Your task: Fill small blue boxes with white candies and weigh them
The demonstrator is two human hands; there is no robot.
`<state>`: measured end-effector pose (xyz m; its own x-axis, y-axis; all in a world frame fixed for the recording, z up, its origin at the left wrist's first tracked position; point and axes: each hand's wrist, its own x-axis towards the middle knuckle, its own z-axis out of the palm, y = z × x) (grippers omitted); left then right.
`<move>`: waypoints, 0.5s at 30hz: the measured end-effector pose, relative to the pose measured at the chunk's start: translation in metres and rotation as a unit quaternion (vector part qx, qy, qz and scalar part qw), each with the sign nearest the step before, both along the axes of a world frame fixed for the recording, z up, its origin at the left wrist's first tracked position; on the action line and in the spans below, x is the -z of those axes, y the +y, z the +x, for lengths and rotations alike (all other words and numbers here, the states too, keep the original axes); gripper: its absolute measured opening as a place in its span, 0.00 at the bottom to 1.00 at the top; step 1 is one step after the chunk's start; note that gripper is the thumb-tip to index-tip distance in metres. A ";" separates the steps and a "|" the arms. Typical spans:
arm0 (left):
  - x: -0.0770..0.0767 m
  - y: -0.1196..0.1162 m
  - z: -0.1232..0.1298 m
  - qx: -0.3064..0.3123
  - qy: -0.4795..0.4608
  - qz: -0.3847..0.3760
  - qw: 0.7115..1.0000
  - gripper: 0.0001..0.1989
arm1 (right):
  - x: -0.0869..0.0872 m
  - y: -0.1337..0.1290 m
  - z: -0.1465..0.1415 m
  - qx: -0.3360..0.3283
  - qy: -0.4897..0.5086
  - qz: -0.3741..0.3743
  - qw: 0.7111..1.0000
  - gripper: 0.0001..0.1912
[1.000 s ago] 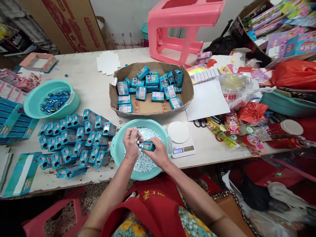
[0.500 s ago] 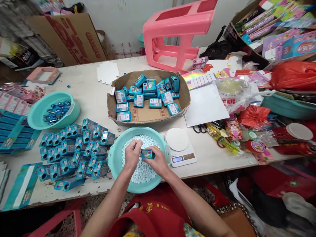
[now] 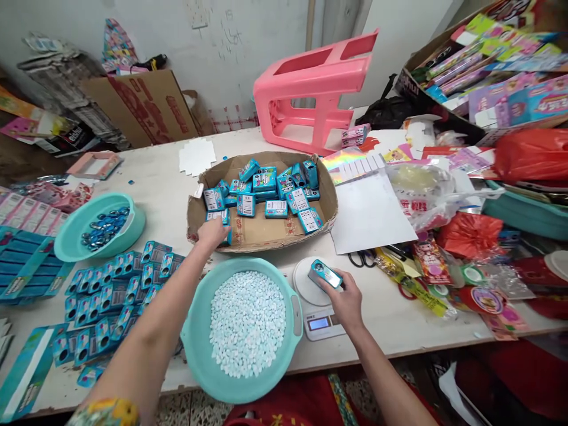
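Observation:
My right hand point(image 3: 346, 293) grips a small blue candy box point(image 3: 325, 274) between thumb and fingers, tilted just over the white round plate of a digital scale point(image 3: 305, 283). On the box's upward end a round opening shows. My left hand point(image 3: 213, 232) reaches over the near left wall of a cardboard tray point(image 3: 261, 241), its fingers closed about a blue candy box point(image 3: 227, 236) in that corner; the hand hides most of it. Several more blue candy boxes point(image 3: 276, 208) lie in the tray. Below stands a turquoise basin point(image 3: 195, 349) of small pale blue candies point(image 3: 248, 322).
At left, rows of blue boxes point(image 3: 106, 302) with round holes stand near a turquoise bowl point(image 3: 137, 228) of shiny blue wrapped pieces point(image 3: 106, 228). A pink stool point(image 3: 310, 89) lies at the back. White card point(image 3: 373, 213), scissors point(image 3: 361, 258) and mixed packages fill the right.
My hands have parted from above the basin. The left moved up and left to the tray; the right carried a blue candy box right, over the scale. The view has shifted.

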<state>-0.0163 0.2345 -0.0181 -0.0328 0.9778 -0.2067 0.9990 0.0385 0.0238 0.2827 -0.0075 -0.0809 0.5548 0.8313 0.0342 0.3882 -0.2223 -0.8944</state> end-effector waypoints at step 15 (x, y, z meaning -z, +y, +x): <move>0.016 0.064 -0.018 -0.014 0.037 -0.027 0.999 0.11 | -0.033 -0.044 0.028 0.077 -0.024 0.065 0.995 0.18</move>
